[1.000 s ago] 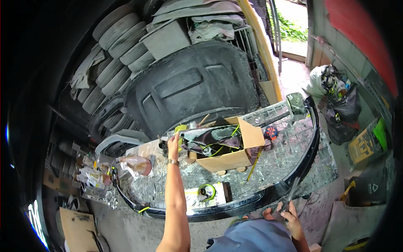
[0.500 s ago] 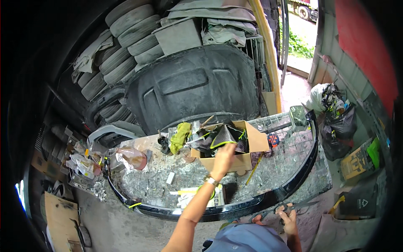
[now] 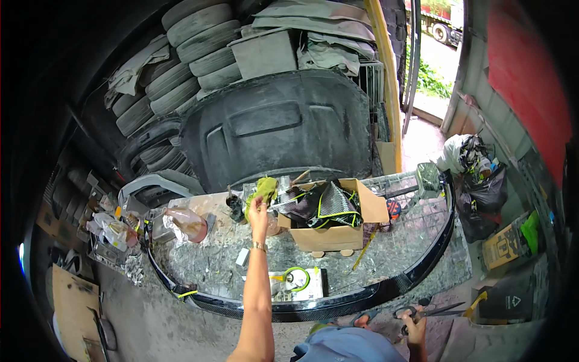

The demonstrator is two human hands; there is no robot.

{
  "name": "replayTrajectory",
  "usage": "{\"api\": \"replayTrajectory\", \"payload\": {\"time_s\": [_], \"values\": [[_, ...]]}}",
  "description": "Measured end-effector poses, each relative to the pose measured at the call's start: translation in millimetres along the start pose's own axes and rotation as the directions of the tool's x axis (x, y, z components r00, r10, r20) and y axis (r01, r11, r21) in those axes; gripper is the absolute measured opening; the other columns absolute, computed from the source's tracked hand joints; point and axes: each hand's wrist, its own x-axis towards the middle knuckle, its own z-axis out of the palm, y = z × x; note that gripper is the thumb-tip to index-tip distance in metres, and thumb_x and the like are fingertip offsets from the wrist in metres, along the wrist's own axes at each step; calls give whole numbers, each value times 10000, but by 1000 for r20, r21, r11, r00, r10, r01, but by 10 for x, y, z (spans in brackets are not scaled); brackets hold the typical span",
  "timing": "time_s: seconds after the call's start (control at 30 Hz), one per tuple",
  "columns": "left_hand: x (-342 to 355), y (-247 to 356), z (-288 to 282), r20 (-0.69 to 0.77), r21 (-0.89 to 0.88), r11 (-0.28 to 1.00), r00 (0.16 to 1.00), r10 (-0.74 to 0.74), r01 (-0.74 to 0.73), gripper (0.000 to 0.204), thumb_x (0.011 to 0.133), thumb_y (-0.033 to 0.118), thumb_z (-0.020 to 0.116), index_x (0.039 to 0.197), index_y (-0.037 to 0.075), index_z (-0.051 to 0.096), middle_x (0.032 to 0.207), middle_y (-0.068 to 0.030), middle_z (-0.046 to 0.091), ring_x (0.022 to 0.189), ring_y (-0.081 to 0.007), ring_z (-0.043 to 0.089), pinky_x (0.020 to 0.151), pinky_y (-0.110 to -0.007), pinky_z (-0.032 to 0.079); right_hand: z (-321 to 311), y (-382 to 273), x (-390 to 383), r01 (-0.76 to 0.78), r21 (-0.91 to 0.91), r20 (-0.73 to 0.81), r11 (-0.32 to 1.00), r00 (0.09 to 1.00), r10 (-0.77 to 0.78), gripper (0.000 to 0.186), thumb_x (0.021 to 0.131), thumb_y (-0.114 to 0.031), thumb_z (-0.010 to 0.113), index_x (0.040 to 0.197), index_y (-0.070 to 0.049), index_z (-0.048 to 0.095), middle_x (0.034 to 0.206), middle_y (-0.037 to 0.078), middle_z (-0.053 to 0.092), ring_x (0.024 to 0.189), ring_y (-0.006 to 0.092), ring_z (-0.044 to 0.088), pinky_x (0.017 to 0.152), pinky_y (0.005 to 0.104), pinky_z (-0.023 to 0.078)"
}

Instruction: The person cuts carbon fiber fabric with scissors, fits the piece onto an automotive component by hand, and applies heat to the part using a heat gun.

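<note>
My left hand (image 3: 258, 212) reaches across the bench to a crumpled yellow-green cloth (image 3: 264, 190). Its fingers are drawn together at the cloth's lower edge; what they hold, if anything, is too small to tell. Just to the right stands an open cardboard box (image 3: 329, 238) with black woven carbon-fibre fabric pieces (image 3: 329, 205), some edged in bright green, heaped inside. Low at the right, my right hand (image 3: 415, 329) grips a pair of dark scissors (image 3: 443, 310) by the handles, blades pointing right. The left hand is apart from the box's contents.
A long curved black car trim piece (image 3: 368, 295) runs along the near side of the bench (image 3: 235, 271). Inside its curve lie a green tape roll (image 3: 307, 279) and a white block (image 3: 242, 257). A plastic-wrapped container (image 3: 187, 224) stands left; a black car hood (image 3: 277, 130) leans behind.
My left hand has left the fabric in the box and moved left to the yellow-green cloth. My right hand still holds the scissors, which now show more clearly.
</note>
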Motion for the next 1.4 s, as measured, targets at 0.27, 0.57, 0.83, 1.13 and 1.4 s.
{"api": "replayTrajectory", "payload": {"time_s": [0.27,0.57,0.83,1.13,1.4], "values": [[427,-574,112,554,8,747,619,-557,665,130,882,233,625,797,142,591,787,44,576,798,-67,510,769,-266,391,-79,135,6,-17,-65,115,998,993,25,194,824,-80,604,960,-32,476,728,59,573,740,171,600,755,326,482],[568,257,-243,607,39,988,782,-142,149,193,846,172,702,740,61,584,673,49,552,616,-39,452,561,-232,379,254,-89,-90,-55,-430,44,901,996,81,128,794,-139,669,808,-50,579,716,-32,514,664,60,452,593,252,375],[369,1325,-392,611,2,981,777,152,-194,244,829,187,679,769,-19,562,640,-59,564,601,-105,481,559,-305,406,448,-215,-77,-80,-464,118,882,982,151,108,857,-117,614,846,-18,571,783,3,543,742,97,483,676,269,414],[-216,1350,-554,755,346,844,655,8,-409,203,806,200,680,875,19,620,789,-187,652,753,-343,641,658,-415,482,241,255,-97,-43,-430,98,902,991,94,204,867,-213,616,873,-11,594,749,58,606,718,123,537,691,306,460],[-522,913,-281,736,337,864,677,6,-374,212,762,132,708,900,-12,633,803,-193,672,711,-307,665,644,-376,505,205,167,-173,-27,-363,62,931,997,53,495,868,-335,665,1029,126,584,854,128,658,813,192,619,730,304,491]]}}
